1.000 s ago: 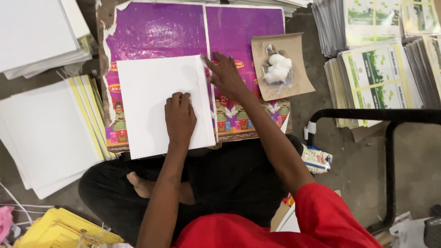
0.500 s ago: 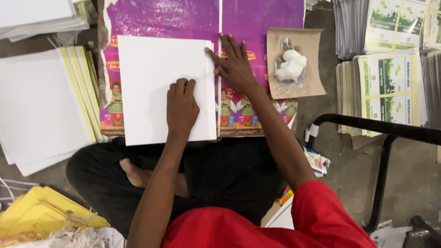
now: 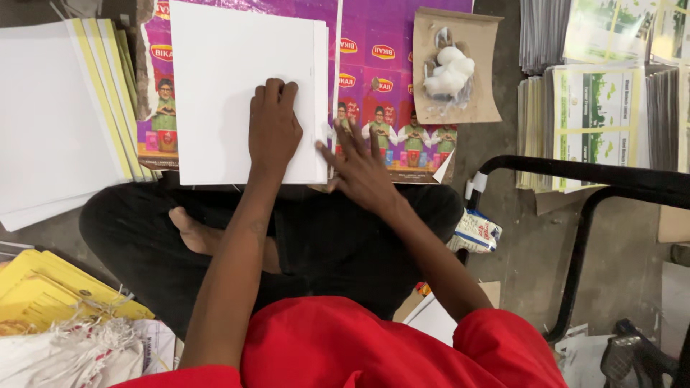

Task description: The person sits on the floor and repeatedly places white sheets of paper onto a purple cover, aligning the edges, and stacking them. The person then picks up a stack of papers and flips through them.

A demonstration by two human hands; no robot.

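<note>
A stack of white sheets (image 3: 223, 79) lies on a purple printed board (image 3: 381, 79) on the floor in front of my crossed legs. My left hand (image 3: 273, 129) presses flat on the stack, knuckles bent, near its lower right part. My right hand (image 3: 359, 169) rests with fingers spread at the stack's lower right corner, fingertips touching the edge of the sheets and the purple board. Neither hand grips anything.
A brown card (image 3: 431, 108) holding a white lump in clear wrap (image 3: 449, 72) lies right of the board. White and yellow-edged sheets (image 3: 57, 122) pile at left, printed green-white stacks (image 3: 604, 122) at right. A black metal frame (image 3: 596, 179) stands right; yellow folders (image 3: 50, 294) lower left.
My right hand slid down from the upper right edge of the white stack to its lower right corner. The left hand stayed pressed on the sheets. The view shifted closer.
</note>
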